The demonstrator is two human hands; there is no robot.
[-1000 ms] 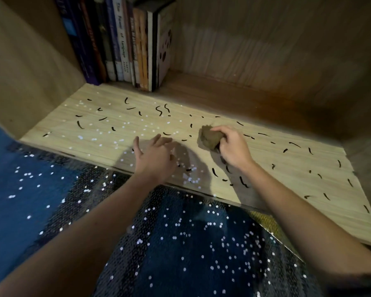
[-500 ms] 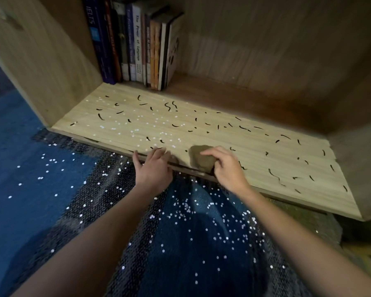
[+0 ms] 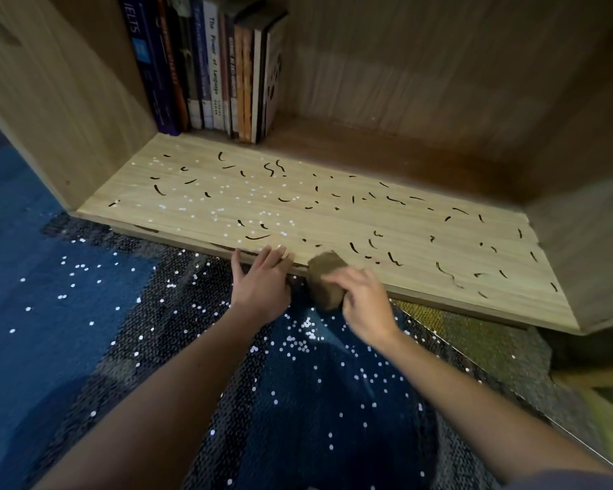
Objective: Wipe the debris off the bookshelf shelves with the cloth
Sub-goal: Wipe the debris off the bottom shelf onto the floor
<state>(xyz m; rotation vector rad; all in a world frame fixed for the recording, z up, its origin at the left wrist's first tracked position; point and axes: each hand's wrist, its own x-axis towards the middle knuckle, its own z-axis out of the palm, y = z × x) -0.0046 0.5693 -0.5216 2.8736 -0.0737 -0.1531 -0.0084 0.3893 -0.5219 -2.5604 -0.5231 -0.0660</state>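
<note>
The light wooden shelf (image 3: 333, 221) is strewn with small white specks and several short black strands of debris (image 3: 273, 168). My right hand (image 3: 367, 302) grips a bunched brown cloth (image 3: 326, 279) that hangs over the shelf's front edge, near its middle. My left hand (image 3: 261, 277) lies just left of the cloth with straight fingers resting on the front edge, holding nothing.
A row of upright books (image 3: 209, 65) stands at the shelf's back left. Wooden side walls close the shelf left (image 3: 61, 111) and right (image 3: 588, 249). The blue patterned carpet (image 3: 298, 383) below the edge is dotted with white specks.
My right hand has dragged the cloth from mid-shelf toward me to the front edge and partly over it. My left hand has slid back to the edge. More specks lie on the carpet.
</note>
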